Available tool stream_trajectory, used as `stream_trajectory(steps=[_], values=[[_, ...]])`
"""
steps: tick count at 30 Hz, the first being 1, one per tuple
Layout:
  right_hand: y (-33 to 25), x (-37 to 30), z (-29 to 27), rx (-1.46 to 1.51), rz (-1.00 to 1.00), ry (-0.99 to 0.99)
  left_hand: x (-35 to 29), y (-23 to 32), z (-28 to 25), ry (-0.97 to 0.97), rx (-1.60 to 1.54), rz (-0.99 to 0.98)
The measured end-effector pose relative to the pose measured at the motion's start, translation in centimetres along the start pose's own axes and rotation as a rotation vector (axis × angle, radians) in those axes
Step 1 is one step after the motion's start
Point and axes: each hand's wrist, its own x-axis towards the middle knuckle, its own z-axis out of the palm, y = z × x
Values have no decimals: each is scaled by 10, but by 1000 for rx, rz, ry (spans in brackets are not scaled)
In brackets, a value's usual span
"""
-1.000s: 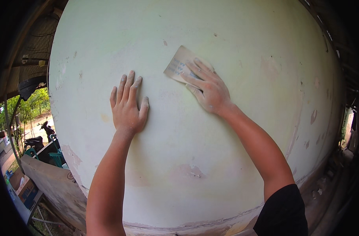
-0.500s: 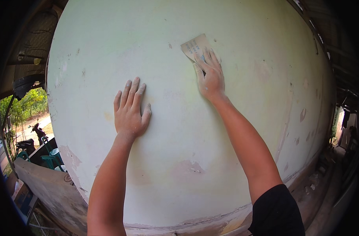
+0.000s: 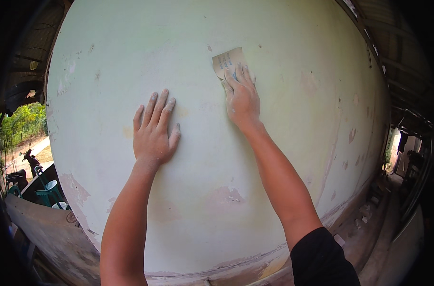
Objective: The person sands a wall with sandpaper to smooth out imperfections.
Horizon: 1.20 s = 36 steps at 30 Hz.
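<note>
A pale green, worn wall stands before me. My right hand presses a sheet of sandpaper against its upper part. The sheet's brown, printed backing faces me, and its upper left portion sticks out past my fingertips. Its lower right part is hidden under the fingers. To the left and a bit lower, my left hand lies flat on the wall with fingers stretched and nothing held. Pale dust coats the fingers of both hands.
Peeled patches mark the wall. At the left are a low concrete wall, green plastic chairs and a motorbike. A narrow passage with rubble runs along the right, under a roof.
My right hand and the sandpaper have moved down and left across the wall. The left hand stays in about the same place; the whole view has shifted slightly.
</note>
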Motion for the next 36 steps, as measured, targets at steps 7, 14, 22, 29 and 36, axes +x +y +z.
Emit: stream_trajectory(steps=[7,14,22,29,36], values=[[-28,-117,0,62,14,-80,-4,-4,6,3,24,-7],[-20,-103,0,-23,28,-73,-2,-5,4,-12,39,8],[-7,-25,-3,88,79,-37,-3,-5,5,-29,96,-7],[-27,-184,3,104,148,-37,-4,-3,6,22,7,14],[-16,-44,-7,68,143,-87,-7,-5,6,11,21,11]])
